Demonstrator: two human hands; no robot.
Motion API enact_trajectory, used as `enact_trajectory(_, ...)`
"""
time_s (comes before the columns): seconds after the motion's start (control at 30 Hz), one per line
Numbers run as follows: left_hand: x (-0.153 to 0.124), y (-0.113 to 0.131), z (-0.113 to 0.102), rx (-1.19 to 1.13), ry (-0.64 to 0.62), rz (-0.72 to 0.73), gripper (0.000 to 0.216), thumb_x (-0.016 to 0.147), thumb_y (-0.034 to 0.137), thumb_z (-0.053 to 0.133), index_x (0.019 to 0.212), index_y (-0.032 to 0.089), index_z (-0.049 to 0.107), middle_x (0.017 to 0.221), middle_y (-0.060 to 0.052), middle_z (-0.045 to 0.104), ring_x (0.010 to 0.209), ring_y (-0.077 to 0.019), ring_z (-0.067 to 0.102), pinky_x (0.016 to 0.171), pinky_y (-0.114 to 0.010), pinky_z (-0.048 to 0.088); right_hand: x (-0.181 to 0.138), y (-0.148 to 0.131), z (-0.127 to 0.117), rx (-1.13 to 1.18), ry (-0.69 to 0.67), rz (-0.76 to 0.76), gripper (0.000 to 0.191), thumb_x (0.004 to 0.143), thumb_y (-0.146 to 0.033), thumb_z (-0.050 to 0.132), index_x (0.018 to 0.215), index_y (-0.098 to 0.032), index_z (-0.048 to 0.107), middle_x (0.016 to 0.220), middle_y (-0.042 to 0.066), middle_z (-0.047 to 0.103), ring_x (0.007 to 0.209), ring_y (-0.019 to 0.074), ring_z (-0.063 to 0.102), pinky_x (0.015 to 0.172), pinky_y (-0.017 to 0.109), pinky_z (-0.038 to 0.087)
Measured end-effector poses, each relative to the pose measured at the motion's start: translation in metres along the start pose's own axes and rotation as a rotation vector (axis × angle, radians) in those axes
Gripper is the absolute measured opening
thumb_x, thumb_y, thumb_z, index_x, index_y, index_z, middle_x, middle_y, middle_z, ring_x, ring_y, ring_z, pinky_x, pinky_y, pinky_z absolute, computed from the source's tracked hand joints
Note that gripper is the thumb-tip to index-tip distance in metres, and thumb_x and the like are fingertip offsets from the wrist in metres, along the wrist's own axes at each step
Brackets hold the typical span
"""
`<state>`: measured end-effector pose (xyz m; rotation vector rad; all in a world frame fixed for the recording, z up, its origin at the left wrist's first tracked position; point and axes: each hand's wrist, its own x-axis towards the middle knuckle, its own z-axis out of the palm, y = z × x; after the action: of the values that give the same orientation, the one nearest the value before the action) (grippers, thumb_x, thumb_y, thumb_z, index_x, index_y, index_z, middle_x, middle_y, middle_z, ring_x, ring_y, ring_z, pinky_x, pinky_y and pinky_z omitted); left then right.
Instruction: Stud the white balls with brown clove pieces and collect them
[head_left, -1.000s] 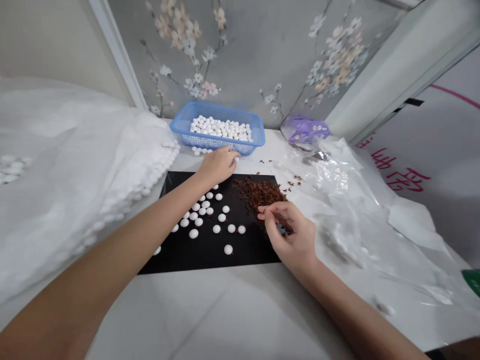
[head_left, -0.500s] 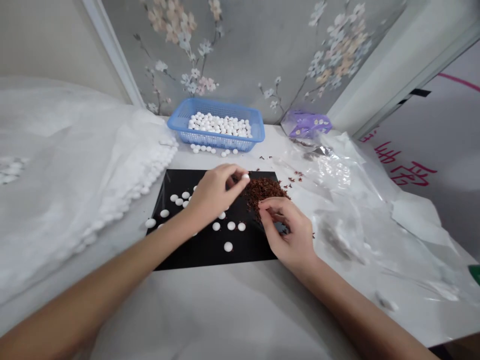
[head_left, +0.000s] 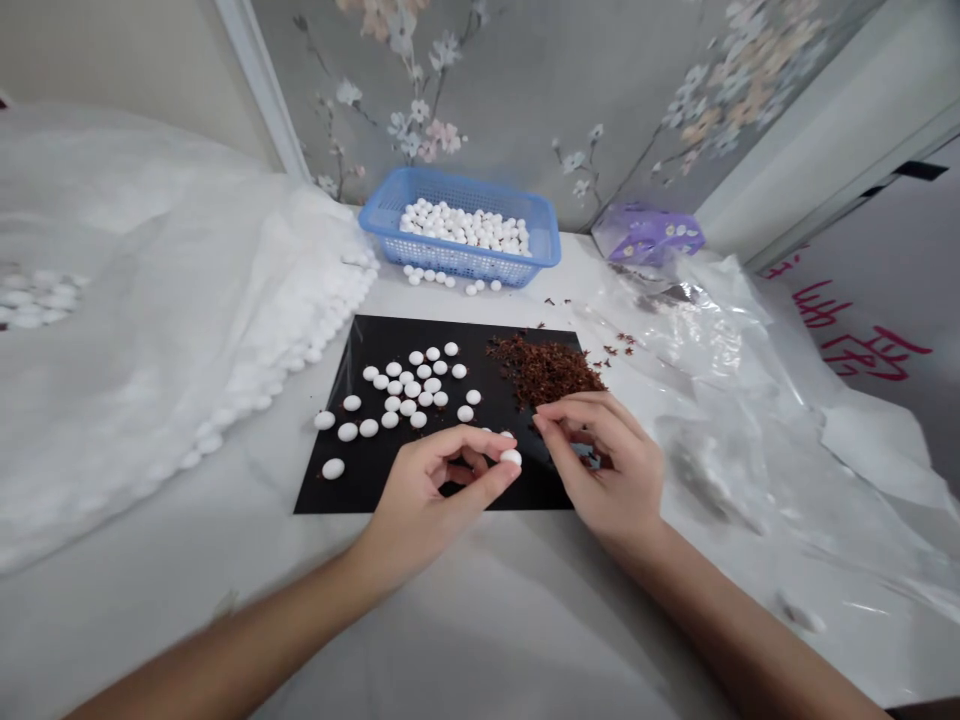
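Head view: my left hand (head_left: 431,490) pinches one white bead (head_left: 511,457) mid-frame, fingers narrow. My right hand (head_left: 607,460) fingers pinch narrowly, contents hidden, beside the brown bits (head_left: 547,367). Next probably calls for joining them.

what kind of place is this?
Probably a small home-style hand-assembly bench, not a factory line. Clues: floral wallpaper behind the white table, a blue plastic basket of white round beads, and a loose pile of reddish-brown dried bits on a black mat.
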<state>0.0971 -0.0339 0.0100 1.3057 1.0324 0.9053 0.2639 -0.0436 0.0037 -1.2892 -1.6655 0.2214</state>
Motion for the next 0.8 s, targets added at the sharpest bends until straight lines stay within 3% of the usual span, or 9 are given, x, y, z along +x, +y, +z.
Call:
enact_trajectory(0.13, 0.003, -0.002, -0.002, -0.064, -0.039, -0.061, 0.016, 0.073, 0.029, 0.068, 0.086, 0.019, 0.069, 0.08, -0.002, 0.066, 0.069, -0.0112, 0.058, 0.061, -0.02, 0.048, -0.001, -0.002, -0.002, -0.033, -0.028, -0.043, 0.027, 0.082, -0.011, 0.056, 0.103, -0.025, 0.066, 0.087, 0.004, 0.063, 0.067, 0.0132, 0.061, 0.056, 0.026, 0.056)
enact_trajectory(0.27, 0.005, 0.002, -0.004, -0.116, -0.015, -0.109, 0.017, 0.072, 0.031, 0.069, 0.084, 0.019, 0.069, 0.076, -0.001, 0.065, 0.062, -0.0095, 0.055, 0.057, -0.021, 0.047, -0.003, -0.003, -0.003, 0.06, -0.055, -0.047, 0.041, 0.085, -0.008, 0.049, 0.12, -0.028, 0.058, 0.1, 0.006, 0.064, 0.055, 0.0089, 0.057, 0.051, 0.026, 0.056)
enact_trajectory(0.4, 0.005, 0.004, -0.004, -0.154, -0.016, -0.138, 0.015, 0.07, 0.029, 0.07, 0.083, 0.02, 0.07, 0.073, 0.001, 0.064, 0.058, -0.0075, 0.053, 0.055, -0.019, 0.047, -0.005, -0.005, -0.003, 0.184, -0.095, 0.064, 0.042, 0.087, -0.01, 0.047, 0.125, -0.028, 0.051, 0.11, 0.006, 0.065, 0.044, 0.0052, 0.053, 0.046, 0.024, 0.055)
enact_trajectory(0.57, 0.005, 0.003, -0.005, -0.235, -0.063, -0.163, 0.012, 0.07, 0.026, 0.071, 0.081, 0.021, 0.071, 0.072, 0.002, 0.063, 0.055, -0.0054, 0.051, 0.053, -0.016, 0.046, -0.005, -0.011, -0.002, 0.312, -0.103, 0.204, 0.019, 0.085, -0.013, 0.053, 0.1, -0.023, 0.053, 0.106, 0.004, 0.068, 0.04, 0.0055, 0.054, 0.037, 0.021, 0.049)
enact_trajectory(0.8, 0.006, 0.005, -0.005, -0.296, -0.146, -0.19, 0.009, 0.074, 0.025, 0.068, 0.082, 0.022, 0.07, 0.071, 0.003, 0.064, 0.059, -0.005, 0.054, 0.059, -0.016, 0.047, 0.0, -0.01, -0.008, 0.1, -0.093, 0.02, 0.013, 0.081, -0.01, 0.058, 0.085, -0.021, 0.063, 0.088, 0.003, 0.061, 0.059, 0.0088, 0.056, 0.048, 0.023, 0.048)
